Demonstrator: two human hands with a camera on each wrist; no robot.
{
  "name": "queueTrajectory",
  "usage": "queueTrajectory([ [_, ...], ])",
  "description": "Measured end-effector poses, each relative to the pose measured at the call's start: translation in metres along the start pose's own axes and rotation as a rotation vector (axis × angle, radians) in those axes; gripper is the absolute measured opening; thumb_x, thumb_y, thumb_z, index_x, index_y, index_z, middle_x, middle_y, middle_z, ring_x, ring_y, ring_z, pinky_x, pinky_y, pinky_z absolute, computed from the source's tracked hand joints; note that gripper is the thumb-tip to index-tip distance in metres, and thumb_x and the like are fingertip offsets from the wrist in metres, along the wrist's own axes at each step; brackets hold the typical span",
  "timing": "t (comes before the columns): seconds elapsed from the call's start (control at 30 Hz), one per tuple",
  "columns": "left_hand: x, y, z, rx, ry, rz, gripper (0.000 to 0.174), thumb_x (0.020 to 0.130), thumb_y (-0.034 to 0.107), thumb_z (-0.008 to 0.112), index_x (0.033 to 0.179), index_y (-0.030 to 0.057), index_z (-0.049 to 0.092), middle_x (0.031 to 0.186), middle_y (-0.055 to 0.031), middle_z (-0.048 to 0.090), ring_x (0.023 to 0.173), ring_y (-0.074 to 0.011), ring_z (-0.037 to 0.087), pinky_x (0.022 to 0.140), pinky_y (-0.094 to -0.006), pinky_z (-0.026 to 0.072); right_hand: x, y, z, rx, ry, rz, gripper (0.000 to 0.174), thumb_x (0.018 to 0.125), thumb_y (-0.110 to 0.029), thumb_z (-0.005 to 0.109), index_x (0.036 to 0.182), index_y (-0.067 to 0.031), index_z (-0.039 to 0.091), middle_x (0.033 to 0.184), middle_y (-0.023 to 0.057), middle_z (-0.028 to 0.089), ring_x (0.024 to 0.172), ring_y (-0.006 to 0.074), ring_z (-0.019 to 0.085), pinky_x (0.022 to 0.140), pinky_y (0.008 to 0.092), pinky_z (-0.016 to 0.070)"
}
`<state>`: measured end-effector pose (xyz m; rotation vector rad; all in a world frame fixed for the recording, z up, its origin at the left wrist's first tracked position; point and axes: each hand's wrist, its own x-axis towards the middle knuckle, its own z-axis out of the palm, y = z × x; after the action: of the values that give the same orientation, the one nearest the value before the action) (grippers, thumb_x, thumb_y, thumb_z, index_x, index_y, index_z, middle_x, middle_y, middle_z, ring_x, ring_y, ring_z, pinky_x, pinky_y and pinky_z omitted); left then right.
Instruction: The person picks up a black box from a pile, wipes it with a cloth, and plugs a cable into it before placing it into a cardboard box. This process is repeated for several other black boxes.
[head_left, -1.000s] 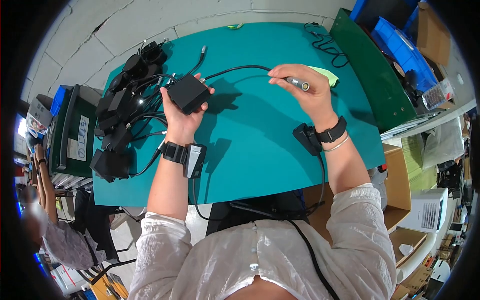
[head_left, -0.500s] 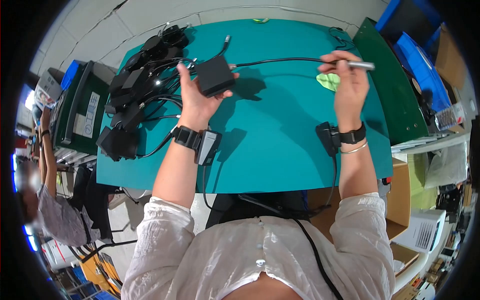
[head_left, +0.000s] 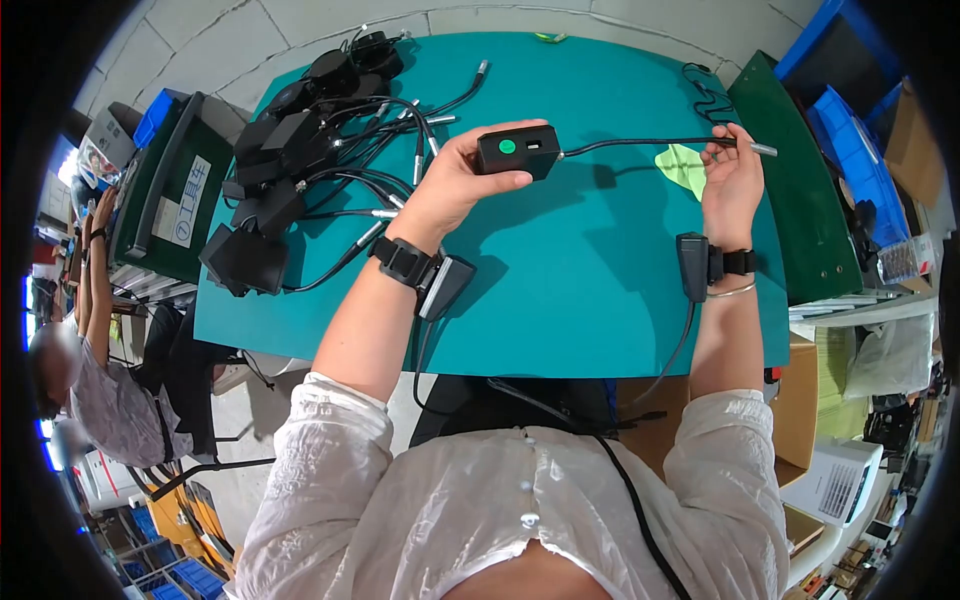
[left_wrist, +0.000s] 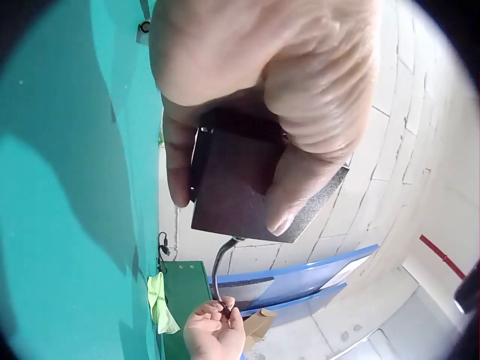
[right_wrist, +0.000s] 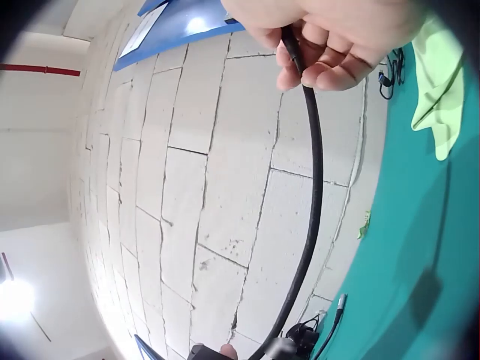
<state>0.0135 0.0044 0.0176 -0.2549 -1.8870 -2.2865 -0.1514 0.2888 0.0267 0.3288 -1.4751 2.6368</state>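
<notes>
The left hand [head_left: 447, 187] grips a black box [head_left: 520, 151] above the table, thumb along its near side; a green round sticker and a small port face the head camera. A black cable [head_left: 640, 143] runs from the box to the right hand [head_left: 735, 190], whose fingers pinch it near its silver connector [head_left: 763, 149]. In the left wrist view the left hand [left_wrist: 262, 67] covers part of the box [left_wrist: 240, 180]. In the right wrist view the cable [right_wrist: 315, 165] hangs in a curve from the fingers of the right hand [right_wrist: 337, 30].
Several black boxes and cables [head_left: 290, 150] lie heaped at the table's left. A light green cloth [head_left: 682, 170] lies near the right hand, with a thin coiled cable [head_left: 705, 95] behind. Green cases [head_left: 768, 200] flank the teal table [head_left: 560, 300]. Another person [head_left: 110, 370] is at far left.
The left hand has moved right and turned the box, bringing the sticker and port into view. The right hand has moved right with the connector end, and the cable is stretched out more.
</notes>
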Motion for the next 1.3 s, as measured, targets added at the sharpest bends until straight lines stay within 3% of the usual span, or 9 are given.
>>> queueTrajectory([
  [0.53, 0.001, -0.003, -0.001, -0.011, 0.039, -0.039, 0.055, 0.075, -0.002, 0.072, 0.128, 0.006, 0.056, 0.12, -0.011, 0.064, 0.11, -0.0233, 0.062, 0.099, -0.0362, 0.0483, 0.0, 0.002, 0.003, -0.062, -0.017, -0.019, 0.02, 0.098, -0.019, 0.048, 0.105, -0.0015, 0.055, 0.092, 0.009, 0.059, 0.079, 0.0152, 0.053, 0.069, 0.0297, 0.0439],
  [0.63, 0.001, -0.004, -0.001, -0.054, 0.073, -0.054, 0.051, 0.082, 0.002, 0.068, 0.13, 0.0013, 0.052, 0.118, -0.0148, 0.063, 0.11, -0.0271, 0.062, 0.095, -0.0409, 0.052, -0.003, 0.0, 0.009, -0.188, -0.021, -0.104, 0.019, 0.098, -0.019, 0.049, 0.102, -0.0016, 0.057, 0.094, 0.0083, 0.061, 0.083, 0.0151, 0.055, 0.072, 0.0292, 0.0446],
  [0.7, 0.002, -0.002, -0.001, -0.175, 0.083, -0.198, 0.047, 0.093, 0.012, 0.057, 0.134, -0.0037, 0.042, 0.122, -0.0202, 0.058, 0.113, -0.0321, 0.059, 0.092, -0.0478, 0.0544, -0.008, -0.002, 0.018, -0.302, -0.014, -0.184, 0.019, 0.098, -0.018, 0.049, 0.1, -0.0013, 0.058, 0.096, 0.0081, 0.062, 0.087, 0.0153, 0.057, 0.074, 0.0292, 0.0455],
  [0.8, 0.003, 0.002, 0.007, -0.296, 0.026, -0.244, 0.046, 0.099, 0.02, 0.046, 0.135, -0.006, 0.033, 0.128, -0.0236, 0.051, 0.115, -0.0358, 0.056, 0.091, -0.0538, 0.0537, -0.021, -0.008, 0.037, -0.49, -0.246, -0.362, 0.018, 0.097, -0.017, 0.051, 0.101, -0.0036, 0.062, 0.099, 0.0069, 0.064, 0.095, 0.0155, 0.059, 0.082, 0.029, 0.046],
  [0.83, 0.003, 0.0, 0.009, -0.288, -0.01, -0.252, 0.044, 0.101, 0.024, 0.042, 0.134, -0.0044, 0.033, 0.131, -0.0232, 0.047, 0.117, -0.0355, 0.055, 0.091, -0.0556, 0.053, -0.031, -0.011, 0.048, -0.626, -0.418, -0.433, 0.017, 0.093, -0.015, 0.055, 0.104, -0.0062, 0.063, 0.103, 0.0066, 0.064, 0.098, 0.0174, 0.059, 0.084, 0.0303, 0.0469],
  [0.93, 0.002, -0.004, 0.014, -0.404, -0.064, -0.338, 0.048, 0.098, 0.024, 0.051, 0.134, -0.0026, 0.036, 0.124, -0.0171, 0.05, 0.112, -0.0306, 0.057, 0.087, -0.0537, 0.055, -0.052, -0.005, 0.075, -1.06, -0.784, -0.787, 0.035, 0.08, -0.014, 0.064, 0.114, -0.0154, 0.064, 0.112, 0.0045, 0.063, 0.104, 0.0228, 0.057, 0.084, 0.0344, 0.0503],
  [1.07, -0.002, -0.001, 0.023, -0.401, -0.104, -0.365, 0.045, 0.101, 0.024, 0.044, 0.135, -0.0016, 0.031, 0.125, -0.0194, 0.05, 0.111, -0.034, 0.059, 0.088, -0.0588, 0.0532, -0.077, 0.003, 0.098, -1.16, -0.898, -0.776, 0.047, 0.073, -0.015, 0.068, 0.119, -0.0147, 0.061, 0.117, 0.0032, 0.061, 0.103, 0.0252, 0.056, 0.084, 0.0365, 0.0513],
  [1.2, 0.001, -0.007, 0.016, -0.362, -0.084, -0.362, 0.046, 0.101, 0.029, 0.042, 0.135, 0.0, 0.034, 0.123, -0.0174, 0.052, 0.108, -0.031, 0.06, 0.088, -0.0525, 0.0558, -0.082, 0.003, 0.103, -1.219, -0.98, -0.715, 0.057, 0.069, -0.018, 0.072, 0.124, -0.0127, 0.058, 0.12, 0.0022, 0.06, 0.101, 0.0239, 0.055, 0.088, 0.0365, 0.0494],
  [1.3, 0.0, -0.004, 0.017, -0.359, -0.044, -0.354, 0.046, 0.102, 0.03, 0.04, 0.136, -0.0003, 0.034, 0.122, -0.0166, 0.053, 0.108, -0.03, 0.061, 0.087, -0.0495, 0.0566, -0.085, 0.003, 0.106, -1.229, -0.986, -0.809, 0.065, 0.066, -0.02, 0.076, 0.127, -0.0115, 0.056, 0.121, 0.003, 0.059, 0.103, 0.0235, 0.055, 0.091, 0.0378, 0.0471],
])
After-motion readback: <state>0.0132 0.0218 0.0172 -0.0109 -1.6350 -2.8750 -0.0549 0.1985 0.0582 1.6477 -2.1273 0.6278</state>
